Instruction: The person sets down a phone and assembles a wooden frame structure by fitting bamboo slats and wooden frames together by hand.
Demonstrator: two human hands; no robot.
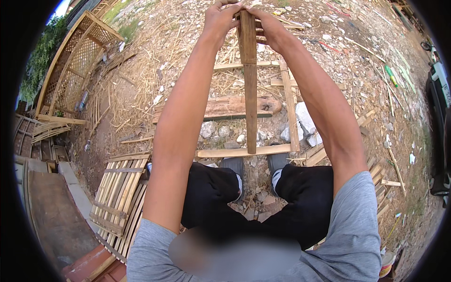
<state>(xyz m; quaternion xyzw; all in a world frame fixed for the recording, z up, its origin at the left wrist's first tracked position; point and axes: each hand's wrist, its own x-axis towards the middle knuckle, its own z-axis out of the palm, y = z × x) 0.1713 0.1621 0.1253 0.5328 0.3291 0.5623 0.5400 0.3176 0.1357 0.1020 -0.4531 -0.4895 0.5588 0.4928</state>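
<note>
1. The wooden slat (249, 84) is a long, flat, straight strip of brown timber with a rough sawn face; it stands nearly upright in front of the person, its top at the hands and its lower end just above the shoes (256, 167).
2. The left hand (221, 19) is clenched around the top of the slat from the left; the right hand (270, 26) grips the same end from the right, fingers wrapped over it.
3. Behind the slat, thinner pale strips form a loose frame (286, 113) on the ground, with a weathered, cracked log (225, 107) lying across it and pale angular stones (303, 123) beside it.
4. The ground (155, 70) is dry earth strewn with straw, rubble and splinters.
5. To the person's left lies a flat panel of pale parallel slats (120, 197); farther off leans a diamond-lattice trellis (77, 61).
6. At the lower right edge a small round bucket (387, 263) shows; what is in it cannot be told.
</note>
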